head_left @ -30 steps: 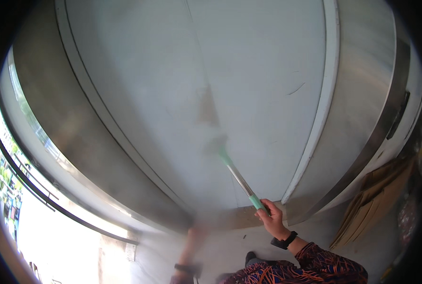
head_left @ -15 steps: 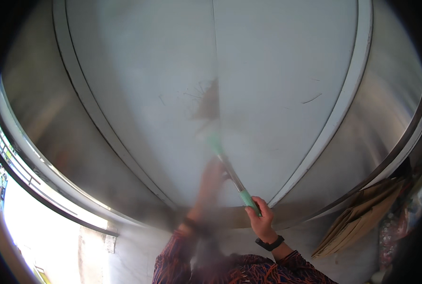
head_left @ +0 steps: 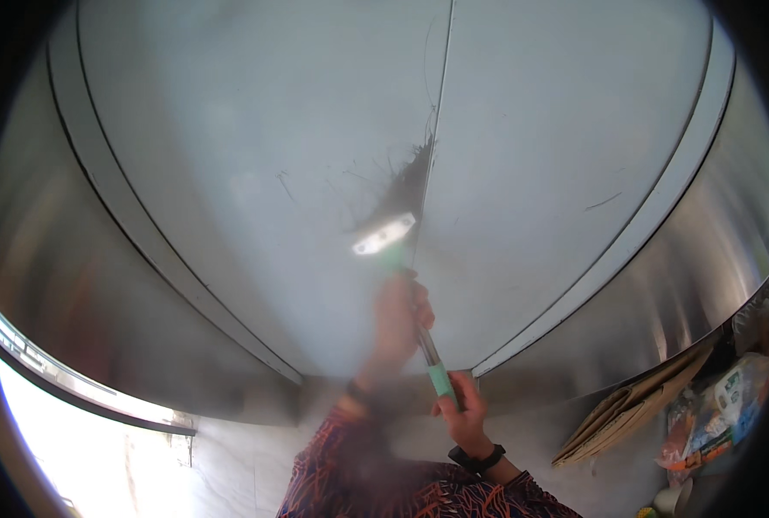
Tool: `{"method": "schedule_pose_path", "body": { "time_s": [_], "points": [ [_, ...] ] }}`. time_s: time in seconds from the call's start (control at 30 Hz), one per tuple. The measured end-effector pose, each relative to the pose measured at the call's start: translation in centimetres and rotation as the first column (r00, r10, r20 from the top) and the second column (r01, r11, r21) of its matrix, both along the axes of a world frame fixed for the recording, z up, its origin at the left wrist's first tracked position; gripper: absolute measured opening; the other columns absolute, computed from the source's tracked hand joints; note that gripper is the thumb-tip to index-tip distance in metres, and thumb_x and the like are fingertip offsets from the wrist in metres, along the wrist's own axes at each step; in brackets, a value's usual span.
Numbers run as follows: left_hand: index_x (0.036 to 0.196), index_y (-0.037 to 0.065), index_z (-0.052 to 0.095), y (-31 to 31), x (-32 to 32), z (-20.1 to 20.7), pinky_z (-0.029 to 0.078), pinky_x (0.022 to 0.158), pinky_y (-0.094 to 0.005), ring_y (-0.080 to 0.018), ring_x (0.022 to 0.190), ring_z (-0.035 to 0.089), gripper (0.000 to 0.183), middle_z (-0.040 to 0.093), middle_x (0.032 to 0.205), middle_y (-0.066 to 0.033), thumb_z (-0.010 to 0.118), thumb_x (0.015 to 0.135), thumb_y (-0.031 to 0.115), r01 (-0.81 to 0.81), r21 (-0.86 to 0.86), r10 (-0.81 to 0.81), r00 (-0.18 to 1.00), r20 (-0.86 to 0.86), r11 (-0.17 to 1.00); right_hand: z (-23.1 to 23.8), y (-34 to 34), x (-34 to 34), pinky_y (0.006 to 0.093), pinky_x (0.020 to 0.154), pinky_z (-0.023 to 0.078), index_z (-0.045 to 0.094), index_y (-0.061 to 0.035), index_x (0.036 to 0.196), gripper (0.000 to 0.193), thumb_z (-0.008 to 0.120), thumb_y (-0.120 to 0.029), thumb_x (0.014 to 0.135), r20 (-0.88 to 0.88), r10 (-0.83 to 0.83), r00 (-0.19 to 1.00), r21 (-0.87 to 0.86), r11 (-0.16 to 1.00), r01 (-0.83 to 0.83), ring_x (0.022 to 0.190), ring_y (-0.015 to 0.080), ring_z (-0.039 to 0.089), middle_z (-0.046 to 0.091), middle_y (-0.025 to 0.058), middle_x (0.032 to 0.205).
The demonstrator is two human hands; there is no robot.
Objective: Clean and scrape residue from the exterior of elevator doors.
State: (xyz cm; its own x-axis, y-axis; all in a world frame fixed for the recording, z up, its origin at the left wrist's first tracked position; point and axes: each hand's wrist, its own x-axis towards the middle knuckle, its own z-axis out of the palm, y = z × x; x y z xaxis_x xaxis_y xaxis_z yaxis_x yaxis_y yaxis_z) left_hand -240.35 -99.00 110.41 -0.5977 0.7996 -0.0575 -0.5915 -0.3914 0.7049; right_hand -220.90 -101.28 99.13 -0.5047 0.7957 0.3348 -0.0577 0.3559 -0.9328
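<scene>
A broom (head_left: pixel 384 234) with a white head bar, dark bristles and a green neck stretches ahead of me. My left hand (head_left: pixel 397 318) is wrapped round its handle just below the neck; a blur softens that hand and arm. Farther down, my right hand (head_left: pixel 464 407) closes round the green grip (head_left: pixel 439 380) at the handle's near end. The bristles (head_left: pixel 410 186) lie against a pale grey surface (head_left: pixel 255 155), beside its straight dark seam (head_left: pixel 440 95). Thin dark strands (head_left: pixel 604 202) are scattered over this surface.
Shiny metal panels (head_left: pixel 134 285) curve along both sides. Folded brown cardboard (head_left: pixel 630 406) leans at the lower right, with plastic bags (head_left: pixel 721 406) beside it. Bright light comes through an opening (head_left: pixel 65 440) at the lower left.
The view has shifted, so the seam sits farther right and the side bags show more. The broom's white head bar now shows more clearly. Both hands keep their hold on the handle.
</scene>
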Motion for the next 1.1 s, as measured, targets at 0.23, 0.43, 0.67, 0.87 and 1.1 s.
{"method": "schedule_pose_path", "body": {
  "time_s": [0.23, 0.43, 0.67, 0.87, 1.1],
  "points": [
    [0.1, 0.004, 0.047, 0.6, 0.2, -0.4, 0.035, 0.043, -0.0248, -0.0105, 0.048, 0.04, 0.033, 0.042, 0.065, -0.0013, 0.039, 0.097, 0.035, 0.044, 0.006, -0.043, 0.999, -0.003, 0.999, -3.5, 0.3, 0.2, 0.0225, 0.052, 0.043, 0.044, 0.0003, 0.124, 0.037, 0.05, -0.002, 0.088, 0.05, 0.008, 0.999, -0.119, 0.993, -0.002, 0.06, 0.0086, 0.052, 0.059, 0.0066, 0.082],
    [0.096, 0.004, 0.047, 1.1, -0.5, -0.5, 0.035, 0.041, -0.0247, -0.0102, 0.046, 0.039, 0.034, 0.042, 0.063, -0.0009, 0.037, 0.097, 0.036, 0.015, 0.012, -0.014, 0.997, -0.08, 1.0, -4.7, 1.3, -0.7, 0.0223, 0.052, 0.043, 0.044, 0.0008, 0.124, 0.035, 0.049, -0.002, 0.089, 0.104, -0.035, 0.994, 0.089, 0.996, 0.025, 0.059, 0.0075, 0.05, 0.059, 0.0064, 0.083],
    [0.086, 0.007, 0.046, 1.4, -1.1, -0.3, 0.035, 0.04, -0.0245, -0.0103, 0.045, 0.04, 0.035, 0.042, 0.06, -0.0006, 0.036, 0.097, 0.038, 0.023, 0.032, -0.019, 0.992, -0.126, 0.999, -4.7, 2.1, -2.3, 0.0213, 0.05, 0.042, 0.046, 0.0021, 0.121, 0.033, 0.049, -0.003, 0.088, 0.079, -0.057, 0.995, 0.124, 0.991, 0.047, 0.057, 0.0067, 0.049, 0.058, 0.0056, 0.081],
    [0.077, 0.009, 0.044, 1.6, -0.8, -0.3, 0.034, 0.039, -0.0245, -0.01, 0.045, 0.04, 0.036, 0.04, 0.057, 0.0004, 0.036, 0.098, 0.036, -0.003, -0.014, 0.0, 0.981, -0.194, 1.0, -5.7, 2.6, -2.0, 0.021, 0.048, 0.042, 0.047, 0.0035, 0.121, 0.035, 0.052, -0.005, 0.087, 0.111, -0.091, 0.99, 0.249, 0.967, 0.061, 0.055, 0.0062, 0.049, 0.058, 0.0042, 0.079],
    [0.077, 0.009, 0.044, 1.9, -1.1, -0.7, 0.033, 0.039, -0.0244, -0.009, 0.044, 0.039, 0.034, 0.04, 0.057, 0.0008, 0.036, 0.098, 0.035, 0.022, 0.047, -0.012, 0.979, -0.206, 0.999, -6.1, 3.0, -2.0, 0.0204, 0.049, 0.041, 0.047, 0.0047, 0.121, 0.036, 0.053, -0.004, 0.087, 0.13, -0.142, 0.981, 0.342, 0.935, 0.09, 0.055, 0.0053, 0.048, 0.058, 0.0034, 0.076]
  ]
}}
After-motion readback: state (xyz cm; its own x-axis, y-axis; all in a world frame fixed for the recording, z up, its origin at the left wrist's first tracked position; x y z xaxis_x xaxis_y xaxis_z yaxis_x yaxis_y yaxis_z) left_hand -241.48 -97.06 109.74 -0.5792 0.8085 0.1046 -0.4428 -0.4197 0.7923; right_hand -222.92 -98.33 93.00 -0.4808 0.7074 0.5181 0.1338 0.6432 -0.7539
